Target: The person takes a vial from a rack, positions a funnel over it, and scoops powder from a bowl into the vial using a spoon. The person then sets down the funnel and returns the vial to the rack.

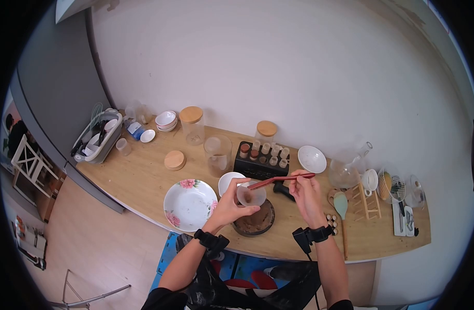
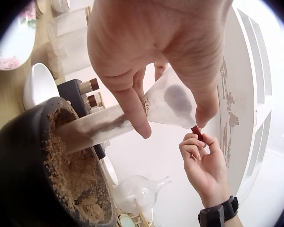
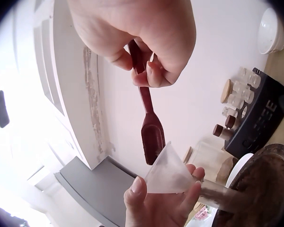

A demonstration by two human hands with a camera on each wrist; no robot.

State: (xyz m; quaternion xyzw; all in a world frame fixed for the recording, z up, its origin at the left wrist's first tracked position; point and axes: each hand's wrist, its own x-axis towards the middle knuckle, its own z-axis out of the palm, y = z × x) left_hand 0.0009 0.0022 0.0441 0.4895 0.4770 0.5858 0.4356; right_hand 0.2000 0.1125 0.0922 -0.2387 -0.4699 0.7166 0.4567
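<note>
My left hand (image 1: 242, 199) grips a translucent plastic funnel (image 1: 250, 195) by its cone, thumb on one side and fingers on the other. The funnel's stem (image 2: 97, 128), dusted brown inside, points down into a dark bowl (image 1: 257, 223) of brown powder. My right hand (image 1: 300, 181) pinches the handle end of a reddish wooden scoop (image 1: 278, 180). In the right wrist view the scoop (image 3: 152, 128) hangs with its tip just above the funnel's (image 3: 168, 172) rim. The left wrist view shows a dark smudge of powder inside the funnel (image 2: 173, 101).
A floral plate (image 1: 189, 205) and a white bowl (image 1: 226, 181) lie left of the dark bowl. Behind are a black rack of spice vials (image 1: 261, 160), glass jars (image 1: 217, 154), another white bowl (image 1: 311, 158) and a glass flask (image 1: 345, 170). Utensils lie at the right.
</note>
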